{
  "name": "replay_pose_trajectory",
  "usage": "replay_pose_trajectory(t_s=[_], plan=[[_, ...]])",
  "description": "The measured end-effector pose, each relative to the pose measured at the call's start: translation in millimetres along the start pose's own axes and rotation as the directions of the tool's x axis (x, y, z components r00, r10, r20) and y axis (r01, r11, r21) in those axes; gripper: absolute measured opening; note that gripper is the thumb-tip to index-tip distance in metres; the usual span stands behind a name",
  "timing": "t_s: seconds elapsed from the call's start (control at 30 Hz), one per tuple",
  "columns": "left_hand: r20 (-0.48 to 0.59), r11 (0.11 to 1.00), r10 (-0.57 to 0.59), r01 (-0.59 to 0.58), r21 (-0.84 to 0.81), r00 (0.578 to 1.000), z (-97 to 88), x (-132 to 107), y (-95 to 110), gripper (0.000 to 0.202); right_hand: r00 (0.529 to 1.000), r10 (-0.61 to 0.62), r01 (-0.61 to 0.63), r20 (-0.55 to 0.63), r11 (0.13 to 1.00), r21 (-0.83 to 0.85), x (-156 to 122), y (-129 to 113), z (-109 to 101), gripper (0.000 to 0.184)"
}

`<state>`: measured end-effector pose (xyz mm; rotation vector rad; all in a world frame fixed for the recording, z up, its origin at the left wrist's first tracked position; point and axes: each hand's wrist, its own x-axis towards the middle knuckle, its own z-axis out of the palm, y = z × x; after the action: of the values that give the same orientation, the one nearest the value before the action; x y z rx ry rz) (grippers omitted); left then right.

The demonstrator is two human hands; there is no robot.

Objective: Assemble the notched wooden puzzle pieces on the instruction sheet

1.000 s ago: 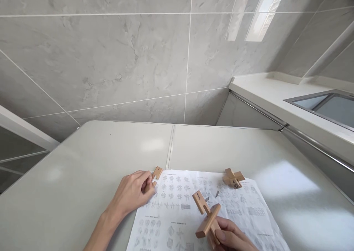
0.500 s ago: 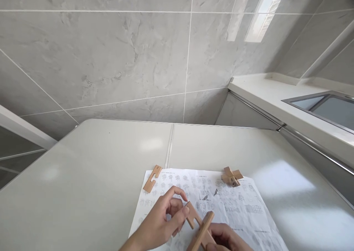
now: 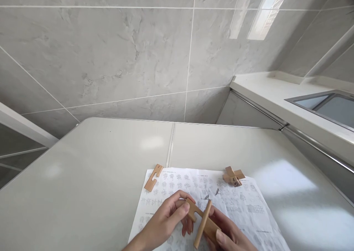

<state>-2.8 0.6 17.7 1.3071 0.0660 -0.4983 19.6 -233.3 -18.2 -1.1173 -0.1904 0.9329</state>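
Both my hands hold a crossed pair of notched wooden puzzle pieces (image 3: pixel 202 221) just above a printed instruction sheet (image 3: pixel 243 206). My left hand (image 3: pixel 166 221) pinches the near-left end of one flat piece. My right hand (image 3: pixel 228 234) grips the other end from below, at the bottom edge of the view. A single flat notched piece (image 3: pixel 153 177) lies at the sheet's far-left corner. A small assembled wooden cross (image 3: pixel 233 176) rests on the sheet's far-right part.
The sheet lies on a pale grey table (image 3: pixel 110 162) with a seam down its middle. A grey tiled wall (image 3: pixel 124 59) rises behind it. To the right runs a white counter (image 3: pixel 276 96) with an inset steel sink (image 3: pixel 329 105).
My left hand left the single flat piece at the sheet's corner and came right to grip the crossed pieces. My right hand turned the crossed pieces slightly.
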Motion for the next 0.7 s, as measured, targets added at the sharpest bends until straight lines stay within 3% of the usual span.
replay_pose_trajectory(t_s=[0.23, 0.7], plan=[[0.006, 0.999, 0.031, -0.031, -0.031, 0.999, 1.3, 0, -2, 0.050, 0.997, -0.045, 0.036, 0.061, 0.989, 0.142, 6, -5, 1, 0.071], [0.009, 1.000, 0.016, -0.016, -0.007, 1.000, -1.1, 1, -6, 0.050, 0.998, -0.032, 0.046, -0.050, 0.953, 0.300, 9, 11, -6, 0.057]])
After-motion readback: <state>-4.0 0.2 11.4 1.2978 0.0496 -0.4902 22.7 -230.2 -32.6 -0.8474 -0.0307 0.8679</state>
